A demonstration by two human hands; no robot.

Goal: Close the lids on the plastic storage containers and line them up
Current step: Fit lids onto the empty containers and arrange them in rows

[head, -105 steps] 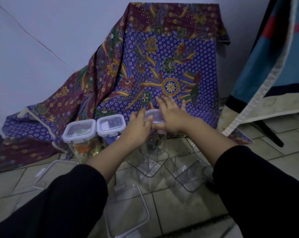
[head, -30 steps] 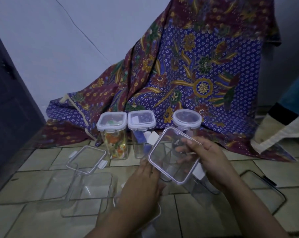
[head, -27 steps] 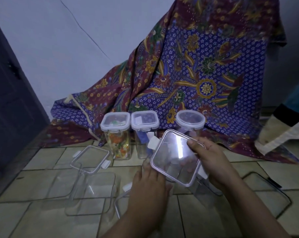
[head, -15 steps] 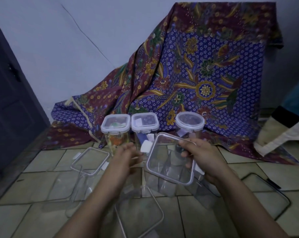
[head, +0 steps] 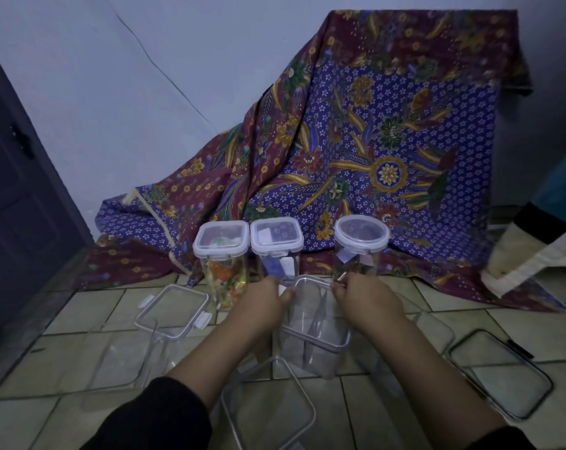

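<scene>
A clear square lid (head: pixel 314 311) lies on top of a clear empty container (head: pixel 317 358) in the middle of the floor. My left hand (head: pixel 262 302) grips the lid's left edge and my right hand (head: pixel 366 295) grips its right edge. Behind them stand three lidded containers: a square one with colourful contents (head: pixel 221 254), a square one with blue items (head: pixel 276 245), and a round one (head: pixel 361 241). Whether the lid's clips are latched is hidden by my hands.
Another clear container with its lid resting on top (head: pixel 171 315) stands at the left. An open container (head: pixel 268 407) sits near me, and a dark-rimmed lid (head: pixel 502 375) lies at the right. A patterned batik cloth (head: pixel 372 141) drapes behind; a dark door (head: pixel 12 203) is at the left.
The lid, held tilted in the air by my right hand, has come down flat onto the container. My left hand has moved up from the floor to the lid's left edge.
</scene>
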